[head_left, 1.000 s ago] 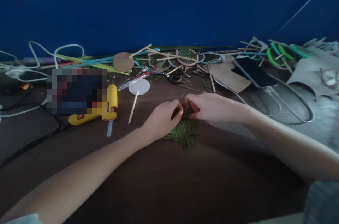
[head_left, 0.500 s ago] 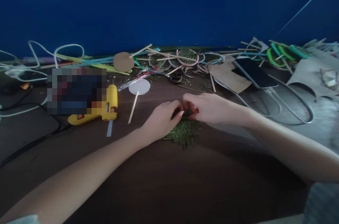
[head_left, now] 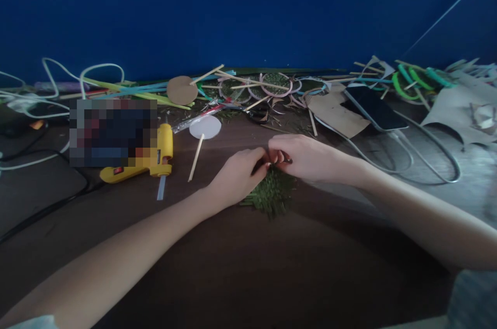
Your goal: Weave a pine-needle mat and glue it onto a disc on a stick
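A small woven mat of green leaf strips (head_left: 271, 195) lies on the dark wooden table, its loose strip ends fanning toward me. At its far left edge my left hand (head_left: 243, 173) is closed, thumb and fingers pinching the strips. My right hand (head_left: 297, 157) meets it from the other side, fingers curled in a pinch at the far edge of the weave. The fingertips of both hands nearly touch, and they hide the far part of the mat. Exactly which strip each hand pinches is hard to make out.
Left of my hands lie a yellow glue gun (head_left: 164, 150), a white disc (head_left: 205, 127) and a thin wooden stick (head_left: 196, 158). Behind are a brown cardboard disc (head_left: 182, 90), several rings and sticks. A phone (head_left: 375, 106) with a cable (head_left: 452, 173) rests at right, near cut cardboard (head_left: 337, 109).
My right hand's fingers have curled in slightly at the mat's far edge. The left hand and the mat stay almost where they were.
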Demonstrator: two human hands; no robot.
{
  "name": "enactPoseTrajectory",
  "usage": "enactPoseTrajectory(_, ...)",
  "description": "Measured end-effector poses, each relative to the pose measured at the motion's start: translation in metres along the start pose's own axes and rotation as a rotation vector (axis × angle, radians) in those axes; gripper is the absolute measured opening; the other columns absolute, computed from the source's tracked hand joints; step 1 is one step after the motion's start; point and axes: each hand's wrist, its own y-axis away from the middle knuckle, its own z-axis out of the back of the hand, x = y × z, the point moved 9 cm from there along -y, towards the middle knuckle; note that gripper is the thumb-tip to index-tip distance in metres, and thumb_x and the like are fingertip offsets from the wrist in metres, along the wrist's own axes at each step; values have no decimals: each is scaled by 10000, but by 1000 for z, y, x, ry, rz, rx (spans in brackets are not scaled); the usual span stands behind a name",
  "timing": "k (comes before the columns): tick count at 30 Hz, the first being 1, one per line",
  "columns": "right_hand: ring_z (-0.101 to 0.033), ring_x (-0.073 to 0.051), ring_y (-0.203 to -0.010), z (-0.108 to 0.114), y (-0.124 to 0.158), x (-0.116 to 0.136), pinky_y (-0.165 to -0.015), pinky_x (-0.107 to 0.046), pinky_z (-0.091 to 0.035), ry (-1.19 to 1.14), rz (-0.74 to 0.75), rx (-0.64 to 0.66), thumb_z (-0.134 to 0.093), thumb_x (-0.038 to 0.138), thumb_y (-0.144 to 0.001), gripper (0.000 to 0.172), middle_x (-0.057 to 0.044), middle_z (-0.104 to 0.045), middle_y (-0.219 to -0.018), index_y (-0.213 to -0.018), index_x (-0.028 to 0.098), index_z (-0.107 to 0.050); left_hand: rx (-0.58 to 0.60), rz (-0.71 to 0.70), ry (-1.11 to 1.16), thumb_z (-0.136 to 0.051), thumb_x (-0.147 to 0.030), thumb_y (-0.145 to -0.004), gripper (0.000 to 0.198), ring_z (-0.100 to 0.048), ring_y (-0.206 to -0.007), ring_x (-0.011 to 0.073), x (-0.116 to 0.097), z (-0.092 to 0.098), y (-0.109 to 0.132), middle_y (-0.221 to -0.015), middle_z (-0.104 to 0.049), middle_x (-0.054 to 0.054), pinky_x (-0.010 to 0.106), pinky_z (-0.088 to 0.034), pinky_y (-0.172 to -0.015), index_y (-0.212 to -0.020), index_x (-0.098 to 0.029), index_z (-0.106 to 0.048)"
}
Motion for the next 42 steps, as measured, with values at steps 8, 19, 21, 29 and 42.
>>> enactPoseTrajectory(8, -436, -107, -654, 1, 0, 5, -590, -226, -292, -25, 78, -33, -429, 49, -674, 141, 6, -491, -692, -656, 185, -399, 10, -22, 24, -531, -126, -780, 44, -560, -711, 149, -3, 0, 0, -743, -604, 10, 264, -423, -648, -787, -163, -553)
enactPoseTrajectory(19, -509, -111, -663, 9, 6, 7, -625, -247, -339, -18, 41, 135, -455, 128, -742, 161, 0, -590, -750, -678, 183, -593, 17, -111, -23, -504, -81, -761, 144, -569, -770, 158, -8, -3, 1, -833, -640, 31, 280, -435, -708, -852, -160, -582)
enactPoseTrajectory(21, -517, -110, -667, 10, 6, 6, -626, -249, -346, -23, 39, 141, -456, 133, -748, 183, -3, -596, -771, -702, 186, -626, 16, -127, -27, -499, -80, -765, 153, -573, -784, 158, -10, -3, 1, -853, -645, 34, 283, -442, -723, -858, -164, -586)
enactPoseTrajectory(29, -518, -121, -678, 22, 6, -9, -610, -249, -342, -24, -75, 56, -473, 202, -755, 183, -5, -617, -826, -815, 212, -645, 1, -130, -18, -483, -63, -758, 188, -586, -797, 145, -9, -2, 2, -882, -655, 24, 278, -452, -754, -871, -176, -584)
enactPoseTrajectory(42, -466, -111, -572, -4, 2, -29, -532, -251, -277, 46, -234, 244, -499, 278, -710, 104, 19, -564, -638, -648, 201, -535, 22, -43, 23, -497, -75, -754, 206, -592, -789, 146, -4, -2, 2, -878, -642, 14, 286, -453, -737, -925, -185, -534)
